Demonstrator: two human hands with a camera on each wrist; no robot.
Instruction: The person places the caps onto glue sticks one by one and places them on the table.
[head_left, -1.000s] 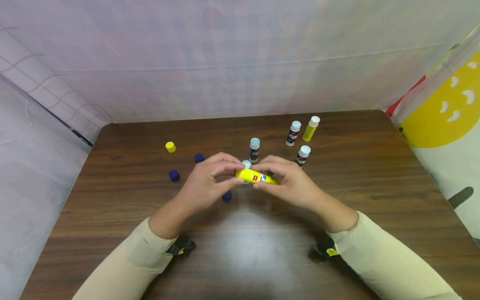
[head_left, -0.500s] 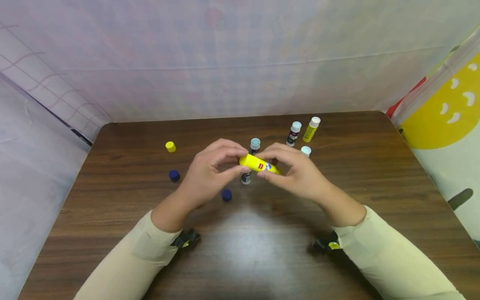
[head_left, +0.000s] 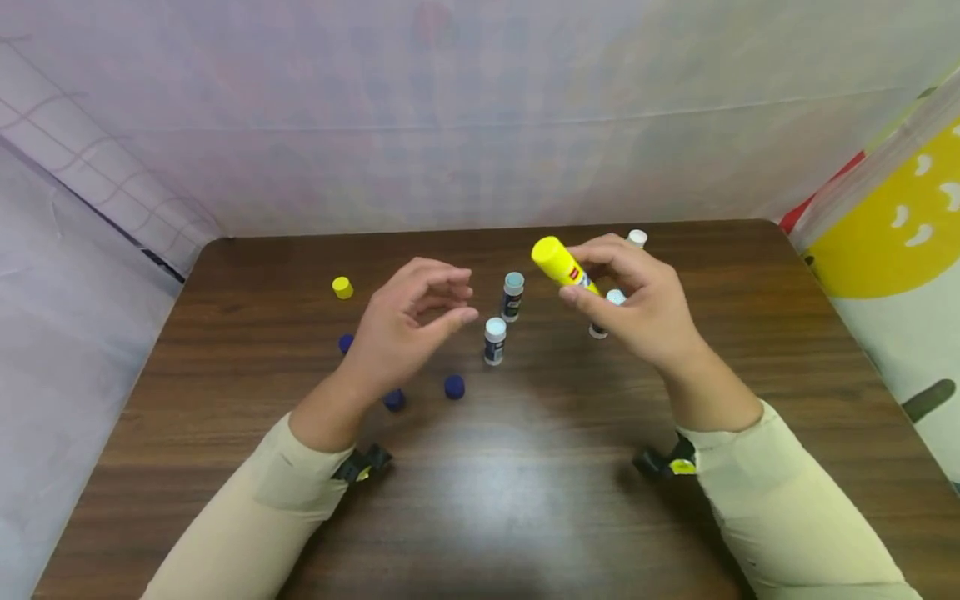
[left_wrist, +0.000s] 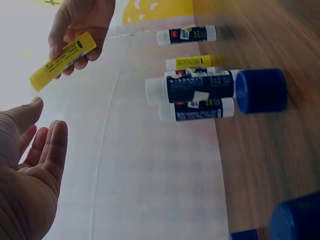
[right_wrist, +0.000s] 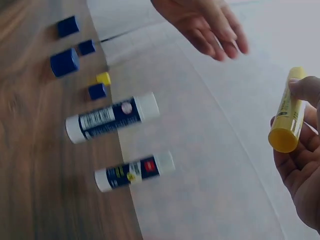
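My right hand (head_left: 645, 304) holds a yellow glue stick (head_left: 566, 265) above the table, pinched between thumb and fingers and tilted up to the left. Apart from it, my left hand (head_left: 397, 325) hovers with loosely bent fingers and nothing in them; the left wrist view shows a gap between its fingers and the glue stick (left_wrist: 62, 60). Below, between the hands, stand two upright dark-labelled glue sticks, a rear one (head_left: 512, 298) and a front one (head_left: 494, 343), with pale tops. Another dark-labelled glue stick (head_left: 598, 331) is partly hidden behind my right hand.
Several dark blue caps, one in front (head_left: 454, 387) and one near my left wrist (head_left: 394, 400), lie on the brown table (head_left: 510, 533). A yellow cap (head_left: 342, 288) sits at the back left. Behind my right hand shows a white glue stick top (head_left: 637, 238). A cloth wall (head_left: 450, 167) borders the back.
Both hands were on the yellow glue stick earlier. My left hand has let go and drawn back left, while my right hand has carried it right and toward the back.
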